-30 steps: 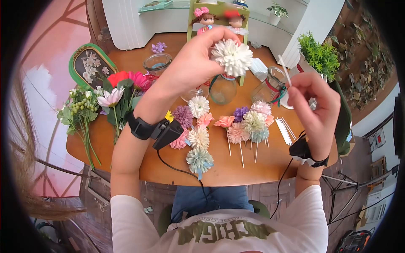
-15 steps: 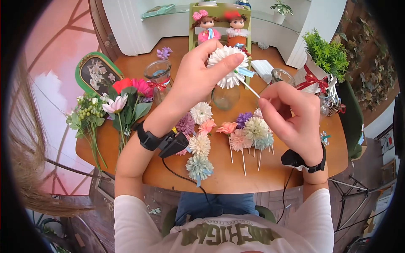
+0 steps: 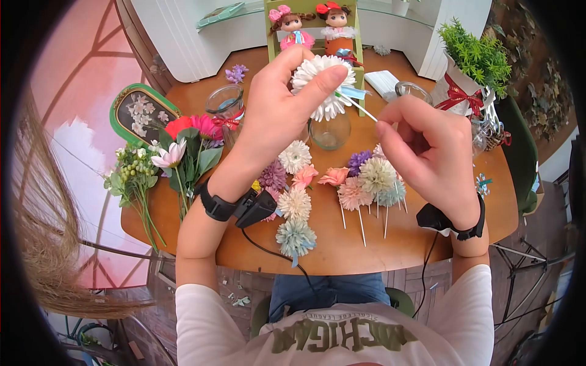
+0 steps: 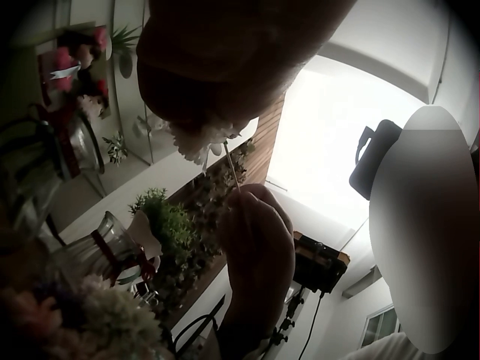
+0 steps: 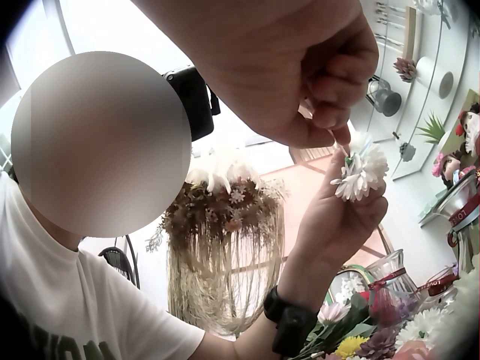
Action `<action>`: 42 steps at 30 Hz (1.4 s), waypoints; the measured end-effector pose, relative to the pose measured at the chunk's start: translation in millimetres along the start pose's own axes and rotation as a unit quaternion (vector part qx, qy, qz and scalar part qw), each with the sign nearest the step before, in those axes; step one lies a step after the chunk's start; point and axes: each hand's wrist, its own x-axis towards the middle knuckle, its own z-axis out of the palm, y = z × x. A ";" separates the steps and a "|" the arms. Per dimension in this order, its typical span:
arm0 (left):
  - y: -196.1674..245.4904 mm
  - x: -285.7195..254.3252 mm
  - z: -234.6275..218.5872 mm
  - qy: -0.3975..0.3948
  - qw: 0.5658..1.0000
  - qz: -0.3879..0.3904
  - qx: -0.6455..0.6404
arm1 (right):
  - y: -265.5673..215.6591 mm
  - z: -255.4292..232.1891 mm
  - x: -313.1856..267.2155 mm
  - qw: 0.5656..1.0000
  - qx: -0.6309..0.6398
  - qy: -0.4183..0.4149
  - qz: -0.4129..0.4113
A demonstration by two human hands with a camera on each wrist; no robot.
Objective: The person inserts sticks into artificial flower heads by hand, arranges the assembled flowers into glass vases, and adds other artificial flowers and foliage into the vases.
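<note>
My left hand (image 3: pixel 274 100) holds a white artificial flower head (image 3: pixel 304 74) above the table, thumb across its back. My right hand (image 3: pixel 436 146) pinches a thin white stick (image 3: pixel 366 116), whose far end meets the back of the flower. A light blue ribbon piece (image 3: pixel 358 94) sticks out beside that joint. In the right wrist view the white petals (image 5: pixel 363 178) face outward below the right fingertips. Beneath the hands, a blue-green flower head (image 3: pixel 296 238) and a cream one (image 3: pixel 295 204) lie in a column. Beside them, a pale green flower (image 3: pixel 377 175) lies among several on white sticks.
A clear glass jar (image 3: pixel 330 132) stands behind the flowers, another with red ribbon (image 3: pixel 226 104) to its left. Stemmed flowers (image 3: pixel 170 154) and a green-framed picture (image 3: pixel 139 113) are at left. A potted green plant (image 3: pixel 473 58) stands at right; dolls (image 3: pixel 337 33) sit behind.
A second ago the stick was apart from the flower, held off to the right. The left hand has turned the flower's back toward the right, and the right hand has brought the stick against it.
</note>
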 end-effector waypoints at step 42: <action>7.3 -5.3 8.5 -0.030 0.989 0.091 0.114 | -0.6 6.6 -2.7 0.998 -0.038 -0.016 -0.052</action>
